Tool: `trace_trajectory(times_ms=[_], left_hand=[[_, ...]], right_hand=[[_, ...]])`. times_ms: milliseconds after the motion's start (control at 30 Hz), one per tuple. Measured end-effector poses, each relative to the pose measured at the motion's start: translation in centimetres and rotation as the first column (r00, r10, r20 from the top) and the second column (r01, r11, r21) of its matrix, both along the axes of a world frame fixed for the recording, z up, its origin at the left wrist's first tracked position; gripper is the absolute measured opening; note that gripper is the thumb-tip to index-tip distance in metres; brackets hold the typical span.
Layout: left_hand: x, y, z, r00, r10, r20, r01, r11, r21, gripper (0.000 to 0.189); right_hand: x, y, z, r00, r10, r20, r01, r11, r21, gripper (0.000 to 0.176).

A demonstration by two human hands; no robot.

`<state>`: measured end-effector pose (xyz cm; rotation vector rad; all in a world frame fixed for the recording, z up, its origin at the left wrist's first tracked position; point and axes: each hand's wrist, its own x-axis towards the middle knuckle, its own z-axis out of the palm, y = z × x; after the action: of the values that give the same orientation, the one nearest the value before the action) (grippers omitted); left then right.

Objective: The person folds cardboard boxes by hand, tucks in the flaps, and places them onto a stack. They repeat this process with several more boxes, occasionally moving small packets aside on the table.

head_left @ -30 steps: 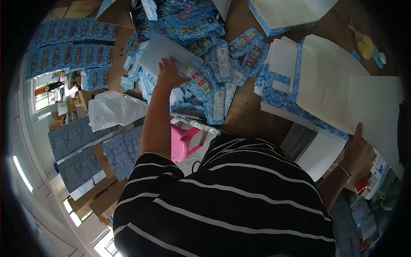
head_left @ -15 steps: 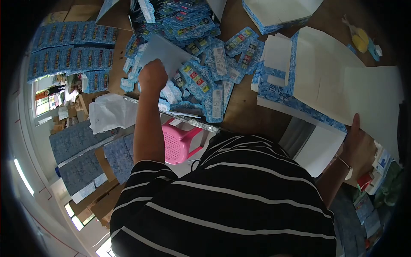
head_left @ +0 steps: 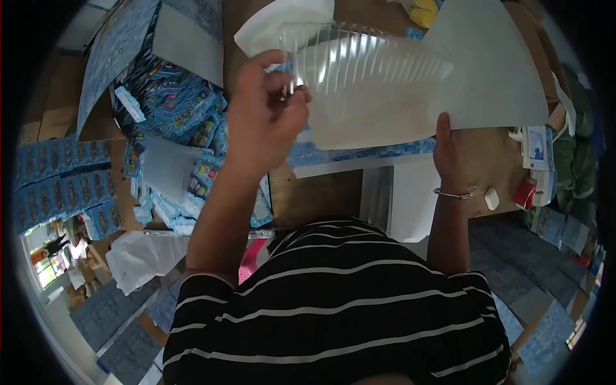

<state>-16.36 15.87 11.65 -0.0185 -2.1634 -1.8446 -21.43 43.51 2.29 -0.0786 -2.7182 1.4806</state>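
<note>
Left: we note blue printed cards (head_left: 176, 106) heaped on the desk (head_left: 308, 200), a frosted sheet (head_left: 168, 168) over some. Our left hand (head_left: 266, 119) grasps the clear ribbed tray (head_left: 366, 61) by its left end, above the open box (head_left: 366, 119). Our right hand (head_left: 448, 154) touches the white flap's (head_left: 491, 70) lower edge; whether it pinches, we cannot tell.

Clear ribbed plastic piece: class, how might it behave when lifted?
The clear ribbed plastic piece is probably light, as its walls look thin. Its ridges likely stiffen it, though it may flex held by one end. Its glossy surface could be slippery.
</note>
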Motion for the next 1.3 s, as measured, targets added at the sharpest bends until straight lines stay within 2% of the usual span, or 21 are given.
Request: trace_trajectory(times_ms=[67,133,167,233,267,333,367,433,467,533,567,600,633,733,833,933,1000,1067,1167,1233,1300], left_hand=[[-1.6,1.1,-2.7,0.999,-0.003,0.038,0.006,0.997,-0.082,0.044],[-2.6,1.8,-4.2,0.972,0.13,0.194,-0.049,0.926,-0.376,0.053],[-2.9,1.8,-4.9,0.974,0.119,0.194,-0.039,0.926,-0.376,0.053],[-3.6,1.7,-5.3,0.916,0.153,0.371,0.157,0.714,-0.682,0.054],[-3.7,1.8,-5.5,0.916,0.145,0.373,0.164,0.714,-0.681,0.054],[-3.6,2.3,-4.4,0.875,0.165,0.455,0.356,0.418,-0.836,0.056],[-3.7,2.2,-4.0,0.874,0.164,0.457,0.357,0.421,-0.834,0.056],[-3.8,1.4,-3.4,0.976,0.218,-0.005,-0.103,0.437,-0.894,0.056],[-3.8,0.4,-3.9,0.975,0.224,-0.002,-0.103,0.439,-0.892,0.056],[-3.9,-1.8,-5.7,0.87,0.218,0.442,0.059,0.845,-0.532,0.058],[-3.5,-1.9,-6.4,0.869,0.224,0.442,0.052,0.846,-0.531,0.058],[-2.6,-2.0,-6.7,0.772,0.034,0.635,0.074,0.987,-0.142,0.059],[-1.8,-2.2,-6.9,0.664,-0.216,0.716,0.024,0.963,0.268,0.06],[-0.3,-2.1,-7.3,0.824,-0.237,0.515,0.053,0.937,0.346,0.061],[-1.6,-4.1,-6.7,0.914,-0.071,0.4,-0.013,0.979,0.202,0.059],[-3.5,-7.0,-5.6,0.885,0.029,0.465,-0.257,0.862,0.436,0.057],[-5.3,-9.1,-6.5,0.866,0.11,0.487,-0.313,0.88,0.358,0.052],[-7.2,-11.4,-9.4,0.868,0.039,0.494,-0.312,0.818,0.484,0.044],[-10.4,-12.7,-12.6,0.876,0.18,0.448,-0.368,0.85,0.377,0.037],[-12.1,-12.6,-12.9,0.87,0.173,0.461,-0.364,0.858,0.363,0.037],[-13.2,-12.2,-13.2,0.864,0.167,0.476,-0.359,0.866,0.349,0.037]], right_hand=[[-0.1,-0.1,0.4,0.998,-0.019,-0.066,0.02,0.999,0.025,0.048],[0.2,0.0,1.4,0.963,-0.005,0.271,-0.044,0.984,0.175,0.047],[0.6,-0.4,1.6,0.963,-0.015,0.27,-0.033,0.984,0.174,0.047],[0.9,-1.6,1.8,0.996,0.03,-0.088,-0.031,0.999,-0.02,0.046],[0.9,-1.8,1.9,0.996,0.021,-0.086,-0.023,1.0,-0.018,0.046],[0.7,-2.0,2.1,0.998,0.065,-0.024,-0.067,0.995,-0.077,0.044],[0.6,-1.9,1.8,0.998,0.066,-0.021,-0.067,0.995,-0.075,0.044],[0.4,-1.9,1.1,0.999,0.038,-0.022,-0.039,0.999,-0.02,0.043],[0.3,-1.8,1.3,0.999,0.044,-0.02,-0.044,0.999,-0.017,0.043],[0.2,-1.8,2.0,0.988,0.021,0.152,-0.016,0.999,-0.035,0.044],[0.0,-1.8,1.7,0.988,0.028,0.151,-0.023,0.999,-0.034,0.044],[-0.1,-1.9,1.2,0.999,0.025,0.032,-0.022,0.995,-0.098,0.044],[-0.4,-2.2,1.1,0.996,0.016,-0.089,-0.03,0.986,-0.164,0.046],[-1.4,-4.0,3.7,0.997,0.06,0.048,-0.059,0.998,-0.012,0.048],[-5.2,-6.7,4.8,0.973,0.222,-0.065,-0.215,0.972,0.097,0.051],[-9.4,-12.1,6.5,0.943,0.296,-0.152,-0.287,0.955,0.079,0.055],[-12.6,-15.5,5.7,0.903,0.352,-0.246,-0.336,0.936,0.105,0.056],[-15.2,-17.8,5.2,0.884,0.382,-0.271,-0.363,0.924,0.117,0.056],[-20.2,-20.2,2.5,0.892,0.437,-0.114,-0.424,0.898,0.118,0.058],[-23.5,-20.9,-1.5,0.935,0.222,-0.277,-0.227,0.974,0.013,0.062],[-24.8,-21.0,-3.2,0.939,0.176,-0.296,-0.189,0.982,-0.018,0.063]])
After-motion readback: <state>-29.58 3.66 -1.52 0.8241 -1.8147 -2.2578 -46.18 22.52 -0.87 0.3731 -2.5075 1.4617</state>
